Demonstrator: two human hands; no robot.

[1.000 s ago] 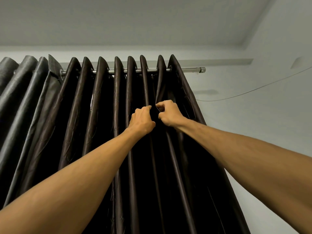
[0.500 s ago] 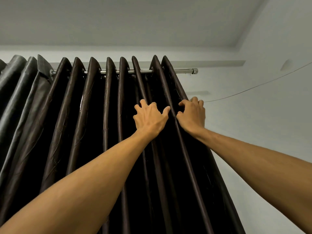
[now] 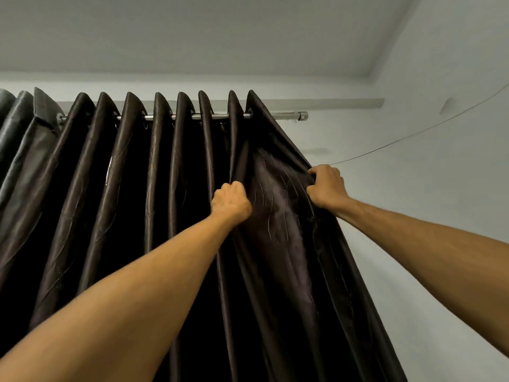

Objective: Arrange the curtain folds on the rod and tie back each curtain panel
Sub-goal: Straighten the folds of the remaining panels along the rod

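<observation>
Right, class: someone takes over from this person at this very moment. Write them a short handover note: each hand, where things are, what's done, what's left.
Left hand grips a fold of the dark curtain; right hand grips its outer edge.
The curtain hangs by eyelets on the rod; the end section is spread flat between the hands.
Done: folds further left look even.
Left: shape the end fold, then tie back; no tie-back in view.

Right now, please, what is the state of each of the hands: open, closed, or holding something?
Left hand: closed, gripping a fold of the curtain.
Right hand: closed, gripping the curtain's right edge.
</observation>
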